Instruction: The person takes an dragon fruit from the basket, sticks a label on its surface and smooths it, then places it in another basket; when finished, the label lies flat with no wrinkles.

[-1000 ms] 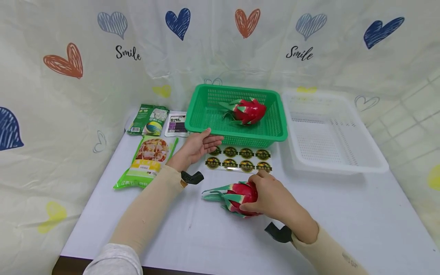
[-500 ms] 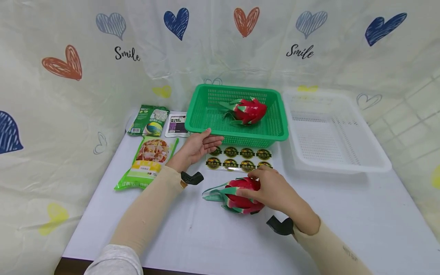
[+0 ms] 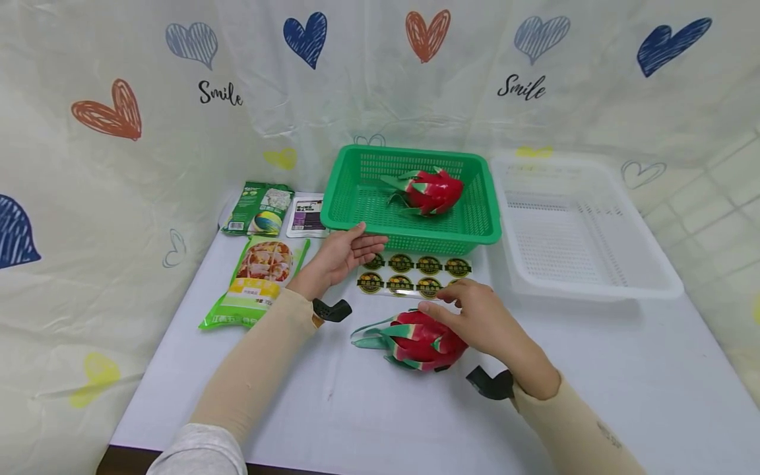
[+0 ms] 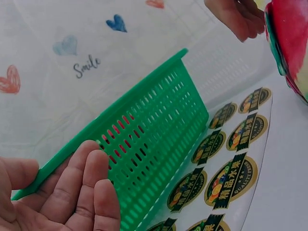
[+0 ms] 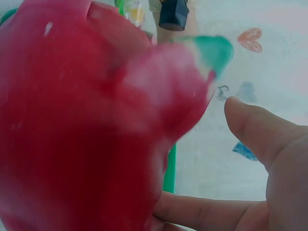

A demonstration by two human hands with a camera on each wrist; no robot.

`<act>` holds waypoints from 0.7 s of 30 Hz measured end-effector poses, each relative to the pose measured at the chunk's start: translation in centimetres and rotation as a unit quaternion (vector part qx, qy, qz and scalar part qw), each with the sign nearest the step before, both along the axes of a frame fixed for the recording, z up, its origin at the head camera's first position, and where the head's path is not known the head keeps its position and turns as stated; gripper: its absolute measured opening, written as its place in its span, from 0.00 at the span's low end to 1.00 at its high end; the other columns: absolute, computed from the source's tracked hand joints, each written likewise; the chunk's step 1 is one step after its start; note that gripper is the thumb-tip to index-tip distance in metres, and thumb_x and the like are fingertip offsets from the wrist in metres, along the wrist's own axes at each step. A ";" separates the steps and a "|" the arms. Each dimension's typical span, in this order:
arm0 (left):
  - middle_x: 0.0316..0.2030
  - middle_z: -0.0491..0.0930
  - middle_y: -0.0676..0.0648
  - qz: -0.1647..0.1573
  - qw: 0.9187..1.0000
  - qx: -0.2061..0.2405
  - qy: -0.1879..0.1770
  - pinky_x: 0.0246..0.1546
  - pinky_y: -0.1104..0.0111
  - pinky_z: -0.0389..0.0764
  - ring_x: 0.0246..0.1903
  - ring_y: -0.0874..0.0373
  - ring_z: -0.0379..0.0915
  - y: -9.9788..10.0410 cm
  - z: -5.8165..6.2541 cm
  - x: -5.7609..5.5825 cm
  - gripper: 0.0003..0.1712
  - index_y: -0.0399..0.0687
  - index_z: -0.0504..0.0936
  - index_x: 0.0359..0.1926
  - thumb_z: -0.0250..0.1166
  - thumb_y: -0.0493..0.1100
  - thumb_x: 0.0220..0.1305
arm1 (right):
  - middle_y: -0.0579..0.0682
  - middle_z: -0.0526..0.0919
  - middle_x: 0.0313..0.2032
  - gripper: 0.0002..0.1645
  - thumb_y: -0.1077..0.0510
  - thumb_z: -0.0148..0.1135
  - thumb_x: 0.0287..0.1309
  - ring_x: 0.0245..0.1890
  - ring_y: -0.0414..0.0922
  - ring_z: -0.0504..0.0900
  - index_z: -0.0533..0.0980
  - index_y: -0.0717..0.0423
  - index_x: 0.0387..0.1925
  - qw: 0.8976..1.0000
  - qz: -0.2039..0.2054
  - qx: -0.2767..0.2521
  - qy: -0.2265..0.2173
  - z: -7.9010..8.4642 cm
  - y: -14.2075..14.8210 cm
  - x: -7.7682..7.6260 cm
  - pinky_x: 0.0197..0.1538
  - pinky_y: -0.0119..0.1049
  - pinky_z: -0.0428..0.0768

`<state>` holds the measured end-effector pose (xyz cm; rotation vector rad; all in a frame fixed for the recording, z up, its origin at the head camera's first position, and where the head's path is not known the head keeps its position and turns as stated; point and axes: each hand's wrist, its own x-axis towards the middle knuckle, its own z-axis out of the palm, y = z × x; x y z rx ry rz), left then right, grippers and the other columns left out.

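Observation:
A red dragon fruit with green leaf tips lies on the white tabletop, its leafy end pointing left. Just above and right of it is my right hand; the right wrist view has the thumb apart from the fruit, while the fingers are partly hidden behind it. My left hand is at the front left corner of a green basket, fingers extended in front of its side and thumb by the rim. Inside the basket lies a second dragon fruit.
A sheet of round black-and-gold stickers lies before the basket. White basket stands at right. On the left are a green packet, a purple-and-white packet and a green-and-yellow food bag. A heart-printed curtain hangs behind.
My right hand has let go of the front dragon fruit and lifted slightly up and to the right. That fruit has rolled a little. The left hand stays in place.

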<state>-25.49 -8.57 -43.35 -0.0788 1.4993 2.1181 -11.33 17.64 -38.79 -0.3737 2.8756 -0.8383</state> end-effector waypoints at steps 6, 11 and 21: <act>0.49 0.89 0.47 0.017 0.998 -0.048 0.035 0.50 0.70 0.84 0.48 0.60 0.86 -0.1 -0.5 0.0 0.25 0.37 0.75 0.67 0.53 0.50 0.83 | 0.53 0.87 0.46 0.28 0.38 0.66 0.67 0.45 0.50 0.83 0.86 0.57 0.51 1.000 -0.010 -0.006 -0.001 0.1 1.0 -0.2 0.49 0.49 0.85; 0.58 0.85 0.40 0.007 0.950 -0.262 0.172 0.59 0.58 0.83 0.56 0.51 0.83 -0.3 -1.8 0.3 0.20 0.40 0.82 0.61 0.59 0.46 0.77 | 0.56 0.88 0.49 0.28 0.38 0.64 0.69 0.46 0.52 0.83 0.86 0.58 0.51 1.000 -0.028 -0.007 -0.006 0.3 2.5 -0.4 0.46 0.46 0.86; 0.58 0.86 0.40 -0.036 0.784 -0.516 0.342 0.62 0.52 0.81 0.60 0.44 0.81 0.1 -3.4 0.5 0.25 0.38 0.83 0.61 0.69 0.47 0.69 | 0.53 0.88 0.44 0.22 0.43 0.65 0.70 0.41 0.48 0.83 0.86 0.57 0.49 1.000 -0.021 -0.015 0.011 -1.5 5.5 -1.8 0.39 0.37 0.81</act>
